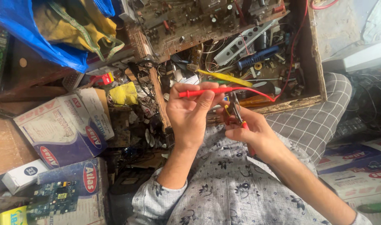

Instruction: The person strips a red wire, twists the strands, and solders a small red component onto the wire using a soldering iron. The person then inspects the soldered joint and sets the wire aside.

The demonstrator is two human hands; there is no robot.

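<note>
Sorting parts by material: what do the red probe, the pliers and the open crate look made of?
Red probe in the left hand: smooth, slightly glossy plastic, likely. Pliers in the right hand: dull grey metal, red-and-yellow handle covers, probably plastic. Crate: rough, worn bare wood.

Packaging's mostly on the left: a blue-and-white cardboard box (63, 131) with red oval labels lying tilted, a small white carton (23, 176) just below it, another blue box (84, 189) beside that, and similar white-blue boxes (357, 166) stacked at the right edge
</note>
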